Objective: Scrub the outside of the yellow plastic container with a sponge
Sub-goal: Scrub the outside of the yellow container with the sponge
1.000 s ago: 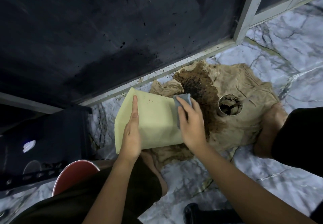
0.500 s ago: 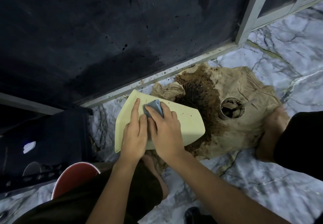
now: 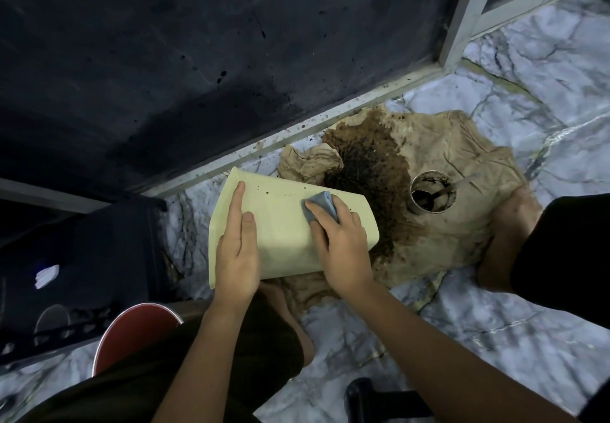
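The yellow container [image 3: 284,224] lies on its side above the stained brown cloth [image 3: 439,224], near the dark wall; its opening is not visible. The left hand [image 3: 237,254] rests flat on its wider left end, fingers straight and together. The right hand [image 3: 343,244] covers most of the grey-blue sponge [image 3: 318,206], fingers curled over it, pressing it against the container's upper side.

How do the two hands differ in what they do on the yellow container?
The left hand lies flat with straight fingers on the yellow container, near its wide end; the right hand presses a blue-grey sponge on the middle of its side. The left hand holds nothing; the right hand grips the sponge. Both rest on the container's outside.
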